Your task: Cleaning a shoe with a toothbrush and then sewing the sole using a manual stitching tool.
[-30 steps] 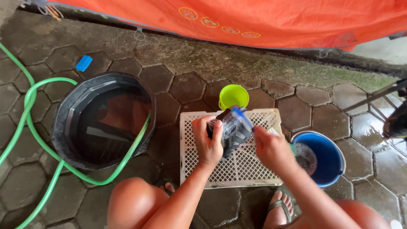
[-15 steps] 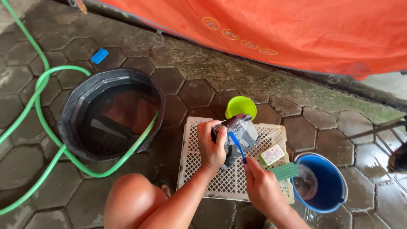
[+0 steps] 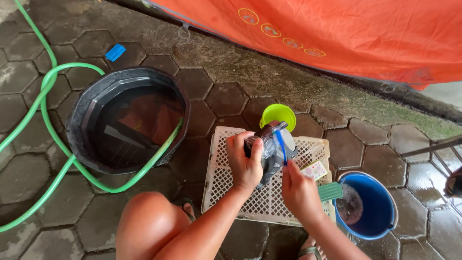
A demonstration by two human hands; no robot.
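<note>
My left hand (image 3: 245, 163) grips a dark grey shoe (image 3: 270, 151) and holds it upright over a white perforated plastic crate (image 3: 226, 188). My right hand (image 3: 299, 190) holds a blue toothbrush (image 3: 280, 145) with its head against the side of the shoe. A lime green cup (image 3: 277, 114) stands just behind the shoe, beyond the crate's far edge. A small soap packet (image 3: 315, 169) lies on the crate by my right hand.
A black basin (image 3: 126, 120) of water sits left of the crate, with a green hose (image 3: 53, 144) looped around it and into it. A blue bucket (image 3: 368, 207) with a green brush handle (image 3: 330, 191) stands at right. An orange tarp (image 3: 346, 33) hangs behind.
My right hand has come back from the blue bucket with the toothbrush and set it against the shoe. The left hand keeps holding the shoe.
</note>
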